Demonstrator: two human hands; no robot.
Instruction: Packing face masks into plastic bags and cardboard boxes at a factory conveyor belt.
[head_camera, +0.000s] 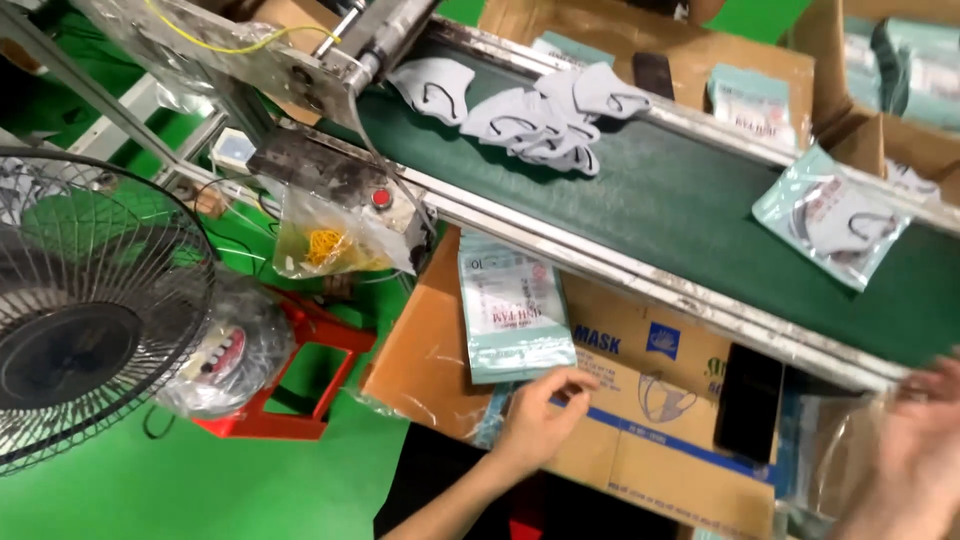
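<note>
The one head camera is looking steeply down and tilting sideways, sitting close over the cardboard box (640, 420), with the conveyor belt (700, 200) running diagonally across the upper frame and a fan (90, 310) crowding in at the left edge.

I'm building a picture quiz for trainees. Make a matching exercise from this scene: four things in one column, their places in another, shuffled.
Things:
1. loose grey masks
2. sealed mask packet
3. fan
4. black phone

Places:
A. far left, over the green floor
B. on the cardboard box below the belt
C. piled at the belt's upper end
D. on the belt, right side

Pairs: 1-C, 2-D, 3-A, 4-B
</note>
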